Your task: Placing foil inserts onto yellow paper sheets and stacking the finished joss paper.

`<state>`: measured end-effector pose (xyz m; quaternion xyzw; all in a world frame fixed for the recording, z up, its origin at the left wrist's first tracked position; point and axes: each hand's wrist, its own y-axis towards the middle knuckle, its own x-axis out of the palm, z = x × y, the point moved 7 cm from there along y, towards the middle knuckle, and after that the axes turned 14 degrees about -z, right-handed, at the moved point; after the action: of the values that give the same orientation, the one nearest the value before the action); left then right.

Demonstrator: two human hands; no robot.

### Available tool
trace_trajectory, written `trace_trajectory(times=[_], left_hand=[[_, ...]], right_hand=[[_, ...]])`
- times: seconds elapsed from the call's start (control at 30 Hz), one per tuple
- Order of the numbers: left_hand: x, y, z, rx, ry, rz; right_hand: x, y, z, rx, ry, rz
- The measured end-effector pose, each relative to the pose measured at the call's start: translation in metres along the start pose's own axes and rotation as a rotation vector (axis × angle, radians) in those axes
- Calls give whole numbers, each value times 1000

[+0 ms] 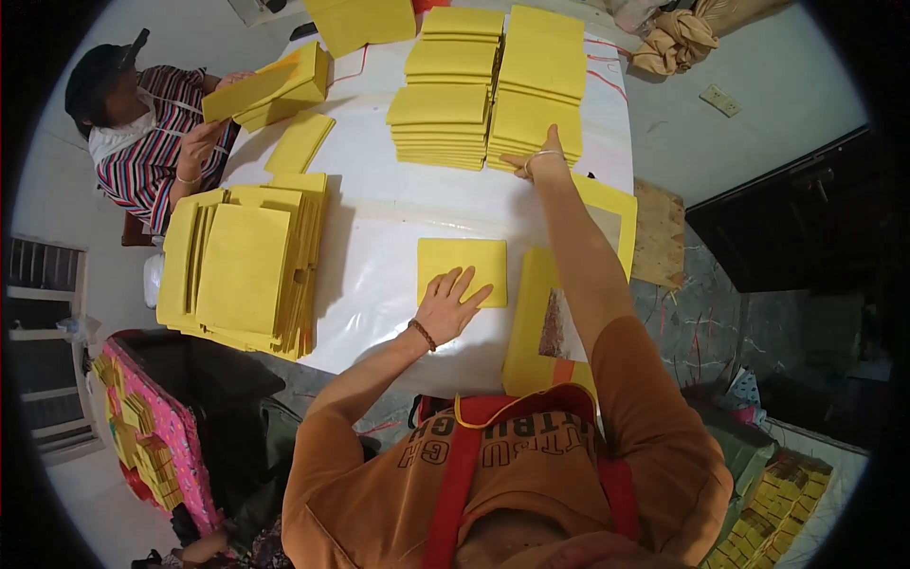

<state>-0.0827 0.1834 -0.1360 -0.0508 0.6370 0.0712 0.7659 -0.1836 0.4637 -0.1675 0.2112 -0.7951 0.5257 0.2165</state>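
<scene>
My left hand (453, 308) lies flat with its fingers spread on the near part of a small yellow paper stack (462, 254) on the white table. Stretched far forward, my right hand (538, 163) is at the near edge of a tall pile of yellow paper (540, 114), fingers apart and touching it. Whether it has hold of any sheet cannot be made out. Beside that pile, to its left, stands another layered yellow paper pile (438, 106). Right of my left hand lies a larger yellow packet (526, 327) with a brownish printed patch.
A large upright bundle of yellow paper (245, 251) stands at the table's left. Behind it, a person in a striped top (161, 123) handles a yellow paper block (284, 90). A pink-lined container (185, 417) stands low at left. Yellow bundles (773, 512) lie low at right.
</scene>
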Motion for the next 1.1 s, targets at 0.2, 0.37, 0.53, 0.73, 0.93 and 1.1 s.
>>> trace_trajectory(times=[0.2, 0.37, 0.53, 0.73, 0.93, 1.1], left_hand=[[-1, 2, -1, -6, -1, -1], [-3, -2, -1, -1, -11, 4], [0, -1, 1, -5, 0, 4], [-5, -2, 0, -6, 10, 21], [-4, 1, 2, 4, 10, 45], [6, -4, 4, 3, 20, 33]], right_hand=[[0, 0, -4, -35, -74, -190], [3, -21, -1, -2, 26, -86], [-3, -36, -5, 9, 268, 72], [4, -32, -7, 18, 232, 40], [4, -31, -9, -11, 15, -250], [34, -110, 8, -144, -142, -347]])
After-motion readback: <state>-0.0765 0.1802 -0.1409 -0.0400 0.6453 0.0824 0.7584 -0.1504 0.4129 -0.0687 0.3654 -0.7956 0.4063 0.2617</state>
